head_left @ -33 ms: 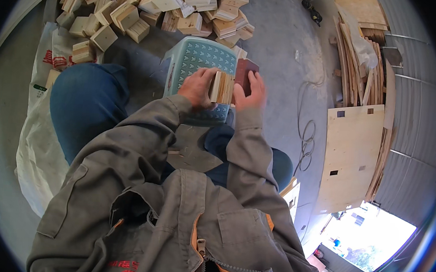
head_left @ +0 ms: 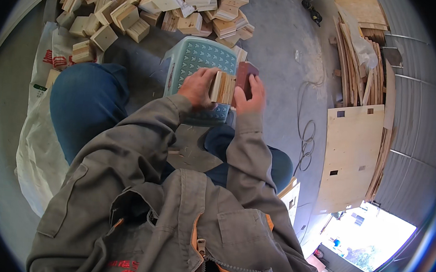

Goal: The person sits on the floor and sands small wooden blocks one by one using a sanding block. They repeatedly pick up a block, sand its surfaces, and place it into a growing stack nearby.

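Note:
My left hand point(head_left: 197, 88) grips a light wooden block point(head_left: 224, 88) with layered edges, holding it over a pale teal plastic stool point(head_left: 193, 47). In my right hand point(head_left: 252, 94) is a reddish-brown sanding block point(head_left: 244, 78), fingers along its right side and thumb at its lower left. The sanding block stands upright against or very near the wooden block's right side; I cannot tell whether they touch. Part of another wooden piece point(head_left: 240, 53) shows just behind the sanding block.
A heap of similar wooden blocks point(head_left: 125, 17) lies on the floor beyond the stool. White plastic sheeting point(head_left: 37, 148) spreads at left beside my knee. To the right are a coiled cable point(head_left: 306, 137), a large plywood panel point(head_left: 352, 155) and stacked boards point(head_left: 351, 69).
The sanding block and my right hand have shifted very slightly, and the block's tilt differs a little. My left hand and the wooden block look unmoved.

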Demonstrator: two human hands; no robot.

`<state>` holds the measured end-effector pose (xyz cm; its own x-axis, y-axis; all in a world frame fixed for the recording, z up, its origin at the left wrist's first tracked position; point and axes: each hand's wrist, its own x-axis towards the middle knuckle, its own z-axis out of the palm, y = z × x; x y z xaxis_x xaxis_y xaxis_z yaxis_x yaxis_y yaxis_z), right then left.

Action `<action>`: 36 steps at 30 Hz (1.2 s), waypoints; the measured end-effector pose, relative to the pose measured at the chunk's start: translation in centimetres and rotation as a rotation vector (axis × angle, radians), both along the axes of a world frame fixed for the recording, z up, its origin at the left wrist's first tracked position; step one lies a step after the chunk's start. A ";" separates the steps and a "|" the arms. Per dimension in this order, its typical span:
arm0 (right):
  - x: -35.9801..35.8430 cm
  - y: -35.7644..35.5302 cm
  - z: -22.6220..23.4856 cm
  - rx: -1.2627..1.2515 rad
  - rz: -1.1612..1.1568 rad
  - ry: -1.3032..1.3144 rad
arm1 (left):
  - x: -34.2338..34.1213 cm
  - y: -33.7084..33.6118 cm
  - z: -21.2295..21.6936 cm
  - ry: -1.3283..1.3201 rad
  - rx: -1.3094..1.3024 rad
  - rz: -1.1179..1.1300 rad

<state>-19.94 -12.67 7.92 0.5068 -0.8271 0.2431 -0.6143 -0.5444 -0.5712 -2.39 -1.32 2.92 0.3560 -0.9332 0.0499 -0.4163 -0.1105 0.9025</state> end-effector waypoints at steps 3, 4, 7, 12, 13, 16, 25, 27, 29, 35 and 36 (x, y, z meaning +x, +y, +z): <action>-3.0 2.5 -0.7 0.261 -0.023 -0.165 | 0.1 -0.1 -0.2 0.009 -0.025 0.006; -4.1 3.4 -0.4 0.347 -0.038 -0.215 | -0.1 -0.3 -0.1 0.012 -0.032 -0.001; -6.5 6.4 -0.2 0.437 -0.061 -0.266 | -0.1 -0.3 -0.3 0.009 -0.039 -0.007; -5.8 6.8 1.9 0.771 -0.205 -0.338 | 0.1 -0.3 -0.8 0.007 -0.034 0.007; -5.0 6.5 3.1 0.862 -0.257 -0.325 | 0.1 -0.2 -0.8 0.012 -0.030 0.006; -4.4 2.8 -0.1 0.683 -0.168 -0.460 | 0.0 -0.2 -0.1 0.024 -0.029 -0.005; -0.2 -4.2 -2.0 0.778 -0.161 -0.564 | -0.1 -0.5 -0.8 0.005 -0.051 -0.011; -0.7 -3.3 -2.2 0.784 -0.161 -0.554 | 0.0 -0.4 -1.0 -0.020 -0.063 -0.010; -2.5 -1.6 -2.2 0.782 -0.186 -0.518 | -0.1 -0.5 -0.8 -0.003 -0.046 -0.015; -7.0 5.7 -0.5 0.809 -0.243 -0.444 | 0.2 -0.6 -0.7 -0.010 -0.024 -0.028; -7.4 6.3 -0.2 0.810 -0.257 -0.452 | 0.1 -0.7 -0.7 -0.015 -0.015 -0.029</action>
